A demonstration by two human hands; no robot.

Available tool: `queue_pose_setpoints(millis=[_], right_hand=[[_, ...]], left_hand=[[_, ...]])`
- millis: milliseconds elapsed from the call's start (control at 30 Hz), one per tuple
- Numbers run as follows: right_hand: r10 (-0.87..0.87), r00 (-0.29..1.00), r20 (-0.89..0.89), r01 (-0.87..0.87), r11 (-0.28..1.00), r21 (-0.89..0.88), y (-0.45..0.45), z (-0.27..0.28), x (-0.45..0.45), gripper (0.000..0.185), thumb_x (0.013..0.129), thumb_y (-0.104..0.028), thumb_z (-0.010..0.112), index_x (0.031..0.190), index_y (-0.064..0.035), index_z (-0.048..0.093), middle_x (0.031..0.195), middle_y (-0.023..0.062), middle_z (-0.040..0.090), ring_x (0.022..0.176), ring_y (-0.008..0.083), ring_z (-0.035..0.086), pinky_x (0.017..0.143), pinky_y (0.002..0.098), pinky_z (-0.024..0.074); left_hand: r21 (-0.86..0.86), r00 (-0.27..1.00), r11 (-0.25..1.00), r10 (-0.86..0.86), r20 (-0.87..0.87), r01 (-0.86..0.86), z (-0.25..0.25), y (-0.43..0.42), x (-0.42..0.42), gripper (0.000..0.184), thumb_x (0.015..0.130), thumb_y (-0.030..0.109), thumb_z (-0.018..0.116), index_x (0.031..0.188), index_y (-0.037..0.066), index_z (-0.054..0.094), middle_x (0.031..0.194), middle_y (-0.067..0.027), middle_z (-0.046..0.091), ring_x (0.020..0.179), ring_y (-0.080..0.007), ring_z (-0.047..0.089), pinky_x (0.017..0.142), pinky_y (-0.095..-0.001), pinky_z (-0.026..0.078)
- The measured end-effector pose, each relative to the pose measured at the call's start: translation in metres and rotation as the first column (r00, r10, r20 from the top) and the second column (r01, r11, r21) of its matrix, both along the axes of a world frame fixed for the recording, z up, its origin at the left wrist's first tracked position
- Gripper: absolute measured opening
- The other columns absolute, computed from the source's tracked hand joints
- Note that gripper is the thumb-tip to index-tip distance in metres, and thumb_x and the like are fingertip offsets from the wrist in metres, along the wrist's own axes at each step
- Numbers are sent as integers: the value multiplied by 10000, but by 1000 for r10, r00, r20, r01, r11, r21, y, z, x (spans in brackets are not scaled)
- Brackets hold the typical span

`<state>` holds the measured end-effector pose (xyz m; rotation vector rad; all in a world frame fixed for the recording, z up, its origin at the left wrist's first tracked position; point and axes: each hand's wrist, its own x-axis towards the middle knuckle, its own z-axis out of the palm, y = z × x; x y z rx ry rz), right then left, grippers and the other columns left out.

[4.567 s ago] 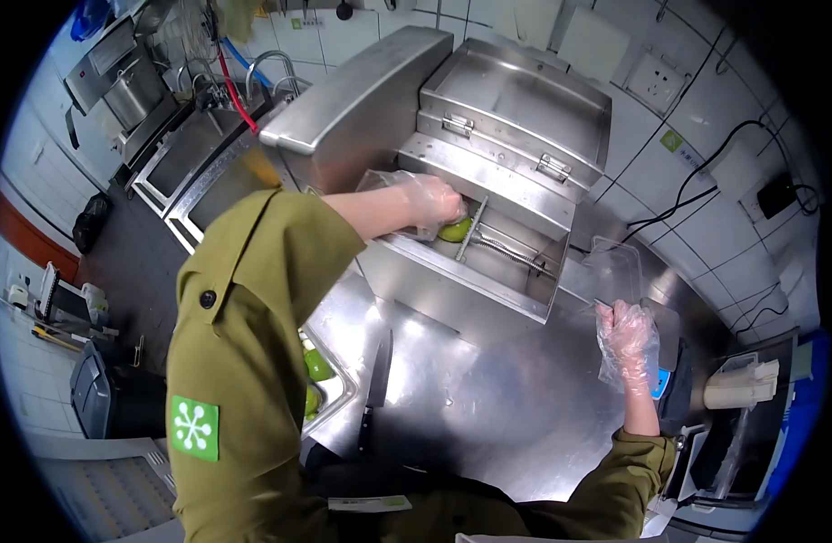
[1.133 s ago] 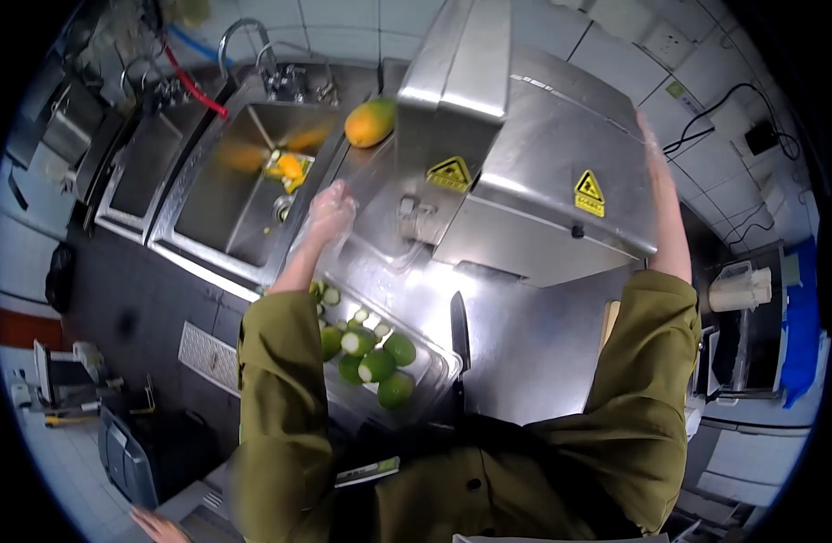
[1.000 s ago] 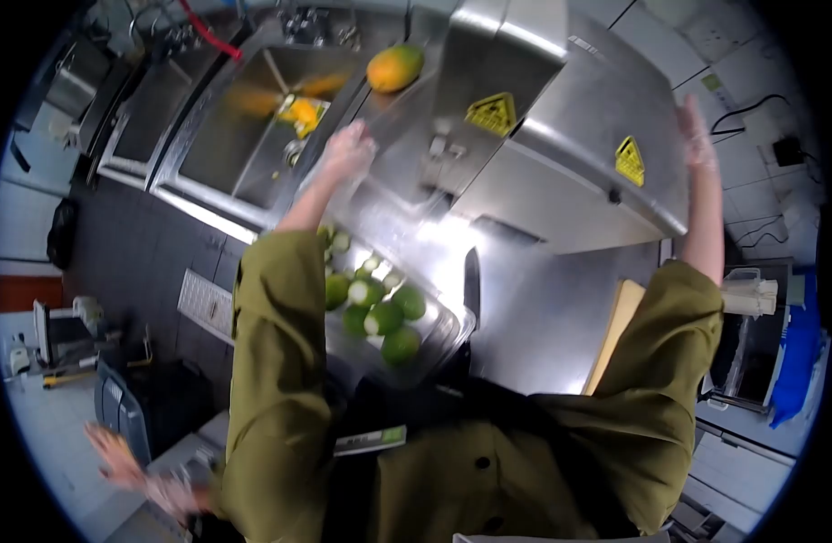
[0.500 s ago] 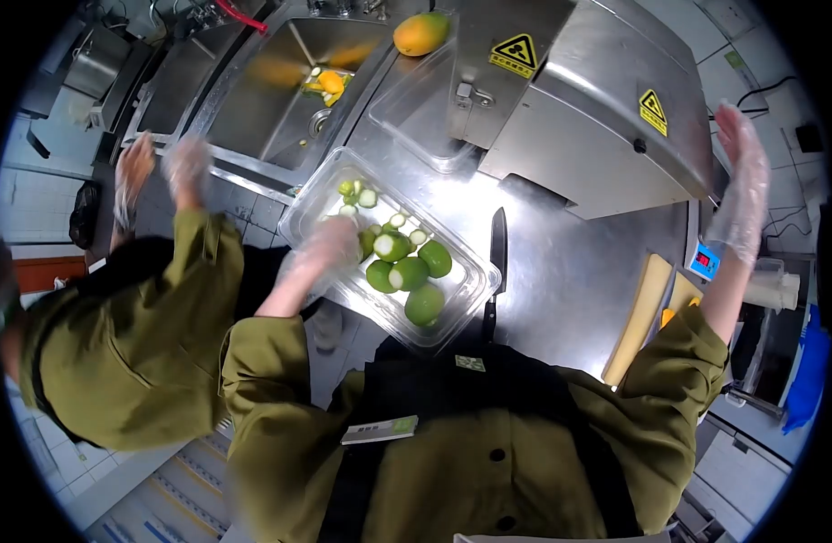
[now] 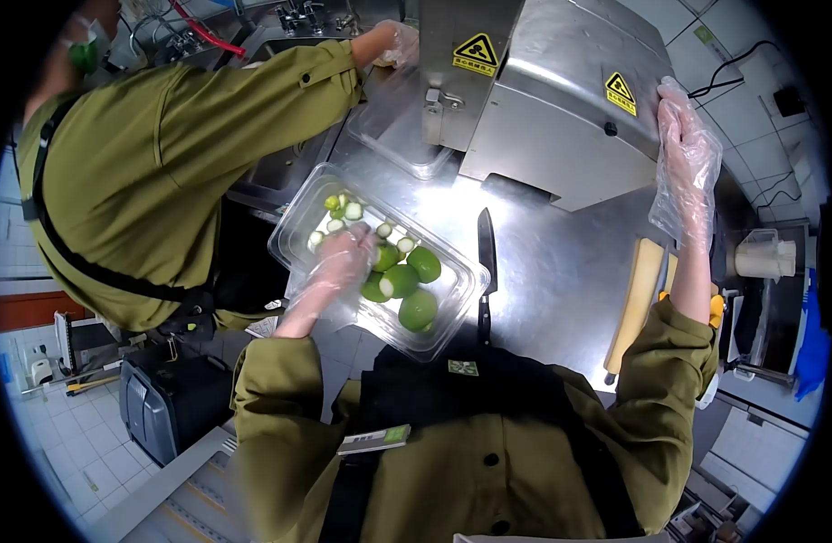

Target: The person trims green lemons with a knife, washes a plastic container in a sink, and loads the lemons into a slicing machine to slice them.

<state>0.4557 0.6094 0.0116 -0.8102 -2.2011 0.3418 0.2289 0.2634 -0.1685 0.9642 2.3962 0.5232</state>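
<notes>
My left hand, in a clear plastic glove, reaches into a clear plastic container. Its fingers are bent around a green fruit, which they partly hide. Beside it lie more green fruits, some with a cut pale end, and several small cut-off ends. My right hand, also gloved, is raised at the right side of a steel machine; its fingers point upward and hold nothing I can see. Between the hands, a knife lies on the steel table.
At the left, a co-worker's sleeve spans the sink, the gloved hand at the back edge. Another clear container stands by the machine. A long pale yellow block lies at the right, near a clear jug.
My left hand has moved further in among the green fruits. My right hand has come in against the machine's side. The co-worker has leaned across the sink and reached to where the mango was.
</notes>
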Motion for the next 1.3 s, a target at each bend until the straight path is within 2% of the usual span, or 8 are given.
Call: queue_pose_setpoints(millis=[467,600,667,700,833,1033,1167,1300], right_hand=[[-33,996,-87,35,999,18,-2,-7,3,233,831,-132,529,1044,-65,596,1067,68,608,882,145,580,806,256,426],[-43,993,-113,45,999,22,-2,-11,4,244,833,-147,534,1056,-67,593,1063,69,610,890,147,578,817,254,421],[-65,988,-139,71,997,43,-4,-11,2,241,832,-137,524,1049,-64,601,1051,75,614,891,159,579,826,262,420],[-84,983,-161,95,994,62,-8,-12,1,237,831,-122,513,1038,-60,610,1040,81,617,891,172,581,831,271,420],[214,957,-197,-102,882,461,-43,-33,19,237,822,-133,530,1003,-4,613,989,110,619,936,223,575,833,315,444],[634,753,-176,-552,463,-694,-167,-132,-48,223,820,-131,480,1013,-43,551,958,130,588,868,279,561,745,350,426],[623,762,-175,-540,464,-702,-197,-150,-98,341,869,-269,454,1072,3,487,776,194,575,696,302,571,644,387,440],[393,830,-396,-390,-101,-915,-220,-136,-106,372,887,-311,417,1014,24,515,769,157,575,743,243,569,705,351,437]], left_hand=[[117,983,976,185,11,-185,-39,3,-7,146,805,152,543,839,41,632,720,-148,611,654,-265,590,613,-364,446],[82,380,688,294,877,-721,-39,3,0,205,797,148,576,989,80,565,880,-147,593,870,-259,562,753,-353,422],[173,979,982,-104,178,73,-23,0,9,319,792,175,564,1089,72,513,897,-163,586,878,-292,558,775,-364,427],[-57,871,894,-446,-205,445,-17,0,12,377,789,189,559,1139,69,486,906,-171,582,882,-309,555,786,-369,430],[-254,935,901,-324,147,352,-3,22,0,540,686,249,632,1170,85,457,962,-173,568,879,-328,558,730,-413,461],[129,991,988,-94,92,81,28,-3,13,544,626,187,667,1110,44,465,1037,-178,523,923,-330,543,790,-401,454],[598,953,801,-192,234,15,35,-16,26,551,637,31,649,1140,72,428,1192,-135,439,1042,-241,493,877,-354,421],[573,622,590,-147,769,-570,46,0,55,493,692,50,615,1137,77,404,1210,-107,376,1053,-202,444,908,-331,378]])
